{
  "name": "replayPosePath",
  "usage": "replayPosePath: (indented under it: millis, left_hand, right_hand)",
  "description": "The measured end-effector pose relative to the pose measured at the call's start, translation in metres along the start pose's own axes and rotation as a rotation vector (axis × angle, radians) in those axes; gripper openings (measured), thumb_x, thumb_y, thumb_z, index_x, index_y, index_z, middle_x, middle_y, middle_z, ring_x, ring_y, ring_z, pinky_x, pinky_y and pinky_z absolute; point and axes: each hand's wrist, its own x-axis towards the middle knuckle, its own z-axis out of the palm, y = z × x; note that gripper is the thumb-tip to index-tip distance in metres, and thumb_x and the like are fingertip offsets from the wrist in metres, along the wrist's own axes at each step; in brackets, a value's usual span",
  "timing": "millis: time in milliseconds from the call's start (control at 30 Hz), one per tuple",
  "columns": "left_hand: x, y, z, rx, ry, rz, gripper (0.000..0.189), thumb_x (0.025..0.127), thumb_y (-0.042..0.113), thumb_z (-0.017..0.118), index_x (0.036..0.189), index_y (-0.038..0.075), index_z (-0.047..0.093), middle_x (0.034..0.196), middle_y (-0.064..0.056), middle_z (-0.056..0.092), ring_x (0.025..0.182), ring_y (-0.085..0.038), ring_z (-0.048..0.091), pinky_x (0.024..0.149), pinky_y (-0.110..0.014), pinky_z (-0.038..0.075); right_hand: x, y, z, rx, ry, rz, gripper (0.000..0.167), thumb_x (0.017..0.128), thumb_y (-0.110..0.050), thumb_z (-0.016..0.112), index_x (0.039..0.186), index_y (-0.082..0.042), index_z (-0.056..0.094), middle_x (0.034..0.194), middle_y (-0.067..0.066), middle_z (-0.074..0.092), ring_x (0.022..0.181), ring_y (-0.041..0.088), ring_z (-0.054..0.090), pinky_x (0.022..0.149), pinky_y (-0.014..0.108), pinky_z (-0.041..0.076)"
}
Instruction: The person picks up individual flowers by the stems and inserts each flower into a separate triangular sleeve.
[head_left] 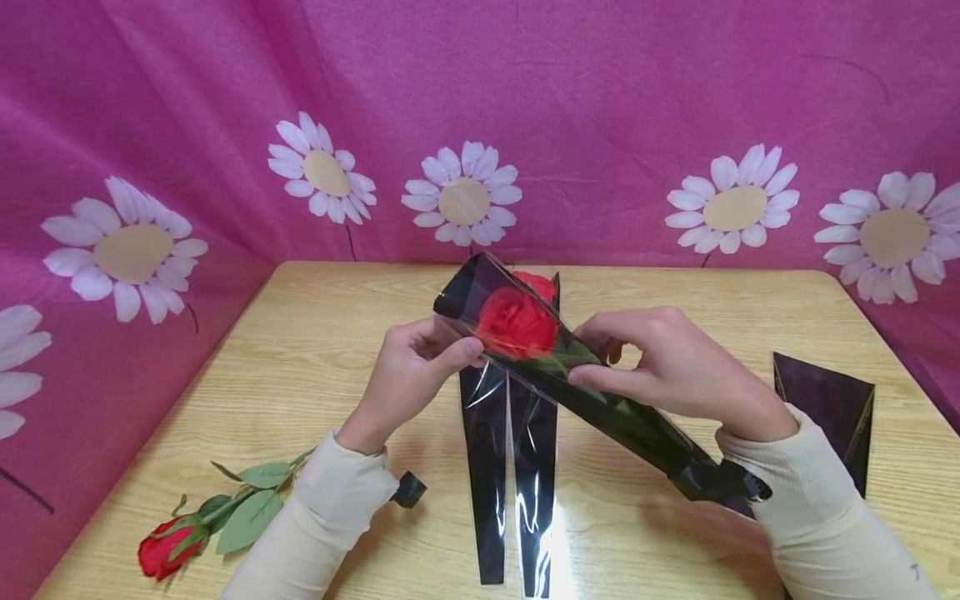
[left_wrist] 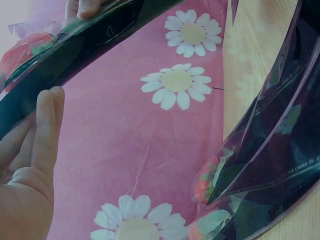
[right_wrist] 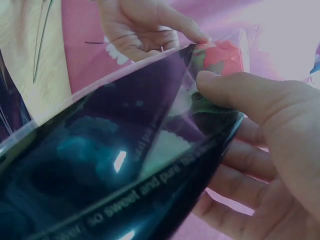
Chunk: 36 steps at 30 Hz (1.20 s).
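A red rose point(head_left: 517, 323) sits inside a black flower sleeve point(head_left: 622, 425) with a see-through front, tilted with its bloom to the upper left. My left hand point(head_left: 408, 367) pinches the sleeve's wide top beside the bloom, thumb in front and fingers behind. Lower along the sleeve, my right hand point(head_left: 667, 367) holds its edge between thumb and fingers; printed lettering runs there in the right wrist view. A dark band wraps the narrow end near my right cuff. Beneath lie two more sleeved roses point(head_left: 487, 467), side by side, their blooms partly hidden by the raised one.
A loose red rose point(head_left: 168, 546) with green leaves lies at the table's left front. By my left cuff is a small black piece point(head_left: 408, 490). Another black sleeve point(head_left: 828, 408) lies at the right, partly behind my right arm. Pink flowered cloth point(head_left: 585, 125) hangs around the table.
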Motion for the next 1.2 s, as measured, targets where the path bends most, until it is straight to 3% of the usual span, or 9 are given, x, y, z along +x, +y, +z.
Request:
replayPosePath:
  millis: [167,333,467,667,767,933,1200]
  left_hand:
    - [0.002,-0.001,-0.004,-0.016,-0.007,-0.001,0.028,0.1,0.017,0.068,0.122,0.001,0.072,0.111,-0.021,0.078,0.094,-0.008,0.078,0.097,-0.029,0.061]
    - [0.003,-0.002,-0.007,0.055,0.025,-0.029,0.028,0.101,0.019,0.068,0.125,0.007,0.073,0.11,-0.015,0.08,0.095,-0.01,0.079,0.1,-0.027,0.059]
    - [0.004,-0.003,-0.009,0.084,0.041,-0.048,0.026,0.101,0.021,0.068,0.123,0.009,0.074,0.108,-0.012,0.081,0.094,-0.012,0.079,0.099,-0.027,0.059]
    - [0.005,-0.004,-0.009,0.08,0.032,-0.04,0.026,0.101,0.017,0.068,0.122,0.004,0.074,0.105,-0.016,0.08,0.091,-0.012,0.079,0.097,-0.027,0.06]
    - [0.005,-0.004,-0.01,0.08,0.025,-0.039,0.026,0.1,0.016,0.068,0.122,0.003,0.074,0.106,-0.016,0.08,0.09,-0.012,0.079,0.096,-0.027,0.061]
    - [0.004,-0.004,-0.012,0.107,0.023,-0.037,0.024,0.1,0.016,0.068,0.121,0.006,0.074,0.106,-0.014,0.08,0.091,-0.011,0.079,0.096,-0.027,0.061]
    - [0.004,-0.006,-0.011,0.19,0.022,-0.009,0.023,0.099,0.014,0.07,0.119,0.004,0.075,0.104,-0.012,0.08,0.092,-0.017,0.08,0.09,-0.023,0.062]
  right_hand:
    - [0.001,0.006,0.001,0.019,0.111,0.065,0.02,0.086,-0.021,0.085,0.103,-0.021,0.074,0.078,-0.014,0.072,0.07,-0.002,0.065,0.061,0.02,0.055]
    - [0.003,0.013,0.001,0.117,0.222,0.257,0.019,0.088,-0.021,0.084,0.103,-0.015,0.074,0.077,-0.002,0.074,0.066,0.005,0.065,0.062,0.021,0.054]
    - [0.005,0.023,0.002,0.166,0.274,0.409,0.022,0.091,-0.028,0.081,0.105,-0.013,0.073,0.082,0.0,0.071,0.068,0.005,0.064,0.062,0.023,0.049]
    - [0.008,0.037,0.004,0.257,0.289,0.583,0.035,0.094,-0.045,0.075,0.108,-0.013,0.07,0.1,-0.005,0.07,0.089,0.001,0.072,0.071,0.029,0.06]
    - [0.01,0.046,0.007,0.292,0.283,0.627,0.042,0.094,-0.05,0.072,0.113,-0.012,0.07,0.102,0.0,0.073,0.09,0.005,0.071,0.072,0.033,0.062]
    - [0.01,0.066,0.015,0.323,0.244,0.681,0.057,0.093,-0.057,0.069,0.128,-0.011,0.066,0.105,0.007,0.076,0.085,0.007,0.072,0.074,0.029,0.061]
    - [0.008,0.098,0.031,0.321,0.164,0.739,0.055,0.095,-0.055,0.068,0.119,-0.006,0.063,0.083,-0.002,0.079,0.07,0.01,0.076,0.072,0.025,0.058]
